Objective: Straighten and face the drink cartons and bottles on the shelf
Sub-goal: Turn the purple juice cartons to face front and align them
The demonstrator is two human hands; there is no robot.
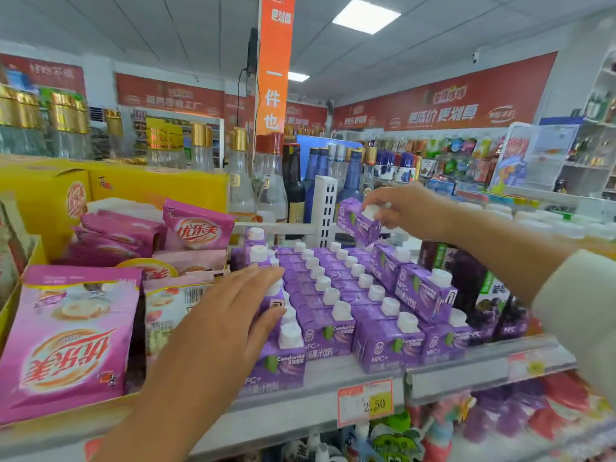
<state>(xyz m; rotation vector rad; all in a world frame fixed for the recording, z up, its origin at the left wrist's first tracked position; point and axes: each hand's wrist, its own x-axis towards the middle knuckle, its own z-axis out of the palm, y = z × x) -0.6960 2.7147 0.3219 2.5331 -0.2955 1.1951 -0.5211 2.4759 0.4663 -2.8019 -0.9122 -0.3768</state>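
A purple carton [358,223] is held up by the R hand [408,208], pinched at its white cap w/ curled fingers. It is tilted and is above the back right of the rows. The L hand [230,315] is laid flat, fingers straight, on the leftmost column of the purple cartons [328,335], which are stood in rows on the shelf [300,406]. Pink bags [66,338] are seen at left, glass bottles [240,181] behind, and a price tag [365,401] at the shelf edge.
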